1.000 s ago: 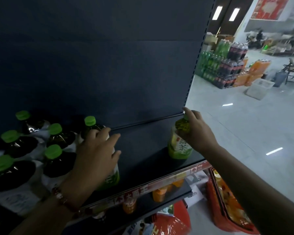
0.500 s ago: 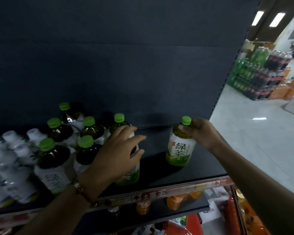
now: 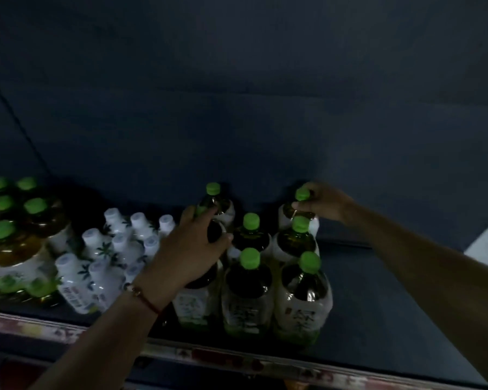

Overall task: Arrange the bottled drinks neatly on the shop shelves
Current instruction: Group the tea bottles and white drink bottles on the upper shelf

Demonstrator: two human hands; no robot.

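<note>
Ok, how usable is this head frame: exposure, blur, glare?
Head view: dim and underexposed, the back panel nearly featureless; soft blur smears the bottle labels; small glints on the front bottles; green caps and both hands, left hand and right hand, stay readable.

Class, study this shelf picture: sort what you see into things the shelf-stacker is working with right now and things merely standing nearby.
In use:
- left hand holding a green-capped tea bottle
- right hand pinching the back-row tea bottle by its neck
- the tea bottle block being lined up
- shelf

Nearby only:
- white-capped bottles
- larger green-capped bottles far left
</note>
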